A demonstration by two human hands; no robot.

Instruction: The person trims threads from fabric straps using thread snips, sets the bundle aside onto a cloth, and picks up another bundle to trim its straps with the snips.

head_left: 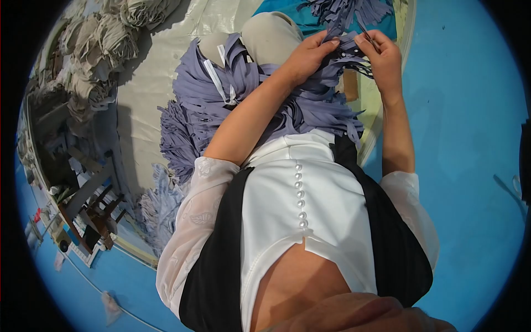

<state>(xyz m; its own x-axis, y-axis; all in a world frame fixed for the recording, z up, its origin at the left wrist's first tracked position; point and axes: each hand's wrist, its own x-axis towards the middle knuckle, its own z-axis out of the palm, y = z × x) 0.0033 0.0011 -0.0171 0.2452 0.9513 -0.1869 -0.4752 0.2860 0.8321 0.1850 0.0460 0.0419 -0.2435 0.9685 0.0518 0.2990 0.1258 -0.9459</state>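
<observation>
My left hand [315,55] is closed on purple-grey cloth strips [348,47], its thumb pressed on top. Facing it, my right hand [383,55] is closed with thumb and fingers pinched at the edge of the same strips. A thin dark item shows between those fingers, too small to name. Small white dots lie along the strips between both hands. Over my lap spreads a large bundle of purple-grey cloth pieces [215,94], with a white tie band [214,78] around part of it. More purple-grey strips [354,11] hang beyond my hands.
Bundles of beige-grey cloth [105,44] are piled at the left on a pale sheet [146,105]. Pale blue cloth [163,193] lies beside my left arm. Wooden furniture [91,199] stands at lower left. A cable [91,282] crosses the blue floor [464,138].
</observation>
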